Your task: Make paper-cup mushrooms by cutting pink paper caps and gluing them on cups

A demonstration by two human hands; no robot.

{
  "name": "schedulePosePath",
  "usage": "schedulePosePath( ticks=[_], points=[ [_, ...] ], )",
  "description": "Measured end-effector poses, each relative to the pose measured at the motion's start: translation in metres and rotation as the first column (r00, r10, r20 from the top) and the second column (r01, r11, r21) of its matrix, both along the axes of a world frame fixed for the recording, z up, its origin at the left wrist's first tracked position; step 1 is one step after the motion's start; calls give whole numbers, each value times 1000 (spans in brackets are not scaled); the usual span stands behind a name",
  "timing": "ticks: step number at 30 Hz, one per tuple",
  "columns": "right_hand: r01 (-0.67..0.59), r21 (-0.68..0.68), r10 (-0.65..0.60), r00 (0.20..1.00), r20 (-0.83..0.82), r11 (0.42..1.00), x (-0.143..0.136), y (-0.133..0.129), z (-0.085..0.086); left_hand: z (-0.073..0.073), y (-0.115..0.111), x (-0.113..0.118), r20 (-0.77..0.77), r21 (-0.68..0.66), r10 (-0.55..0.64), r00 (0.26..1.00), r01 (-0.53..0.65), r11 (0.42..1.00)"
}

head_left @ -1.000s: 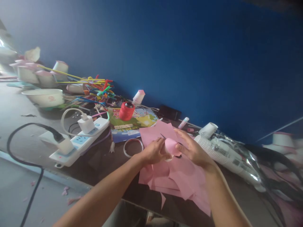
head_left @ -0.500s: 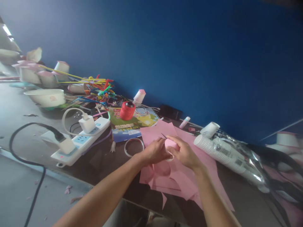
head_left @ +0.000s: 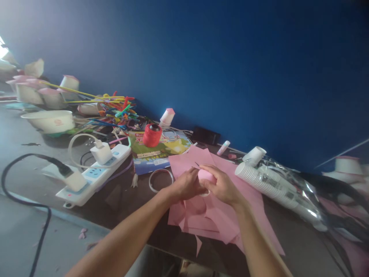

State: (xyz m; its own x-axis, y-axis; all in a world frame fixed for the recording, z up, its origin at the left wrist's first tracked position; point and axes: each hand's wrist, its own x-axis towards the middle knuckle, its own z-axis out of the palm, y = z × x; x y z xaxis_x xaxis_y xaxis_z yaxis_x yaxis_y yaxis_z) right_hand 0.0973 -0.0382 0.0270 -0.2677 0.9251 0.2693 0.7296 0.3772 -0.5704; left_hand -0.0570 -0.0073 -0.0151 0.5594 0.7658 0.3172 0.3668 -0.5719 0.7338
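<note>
A white paper cup (head_left: 205, 194) with a pink paper piece (head_left: 206, 176) over its upturned end is between my hands. My left hand (head_left: 190, 184) is closed around the cup's left side. Across from it, my right hand (head_left: 221, 184) is closed on the pink-covered end, thumb and fingers on either side. Thin dark points (head_left: 196, 164), like scissor blades, stick out beyond my right fingers; the rest is hidden. Below lie overlapping pink paper sheets (head_left: 250, 215), some cut, with a small pink scrap (head_left: 198, 244) at the table's front edge.
Left are a white tape-like ring (head_left: 150, 184), a power strip (head_left: 93, 173) with plugs and cables, and a red thread spool (head_left: 152, 135) on a booklet (head_left: 150, 163). Several pipe cleaners (head_left: 123, 109) lie behind. Stacked paper cups (head_left: 259, 181) and a glue stick (head_left: 223, 148) are right.
The view has shifted slightly, so table objects appear a little further left. Both hands stay around the cup; two dark points now show where one showed before.
</note>
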Motion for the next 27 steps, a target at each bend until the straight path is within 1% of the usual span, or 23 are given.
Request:
schedulePosePath(
  ticks=[5,7,8,10,11,12,14,16,18,19,23,25,27],
  points=[
    [-6,-17,5,1000,-24,1000,2,0,-2,2,-2,-1,16,-54,0,1000,1,999],
    [3,-31,-4,1000,-25,1000,3,0,-2,3,-1,-4,45,-124,1,999,4,992],
    [11,-39,-12,1000,-26,999,3,0,-2,4,0,-6,81,-179,-10,997,25,984],
    [28,-55,-30,999,-33,998,4,0,-3,4,3,-11,223,-310,-49,974,118,943],
    [35,-65,-38,998,-40,997,5,0,-3,5,5,-13,320,-370,-55,946,179,912],
    [41,-76,-45,998,-48,996,5,0,-4,5,8,-14,415,-423,-31,909,223,878],
    [47,-94,-54,996,-68,994,5,-1,-4,5,11,-16,552,-513,80,830,263,817],
    [42,-104,-51,995,-86,994,5,-1,-4,5,11,-14,610,-581,197,768,264,770],
    [36,-104,-46,994,-99,994,5,-1,-5,6,9,-11,625,-603,239,743,265,753],
    [34,-103,-45,994,-101,994,6,-1,-5,6,8,-8,615,-606,242,751,253,754],
    [49,-87,-56,994,-91,995,7,1,-8,8,3,2,478,-617,249,842,120,778],
    [46,-84,-53,995,-87,995,8,1,-10,8,3,6,456,-616,247,855,103,781],
    [39,-85,-47,995,-88,996,8,1,-11,7,4,7,475,-610,240,846,121,783]
  ],
)
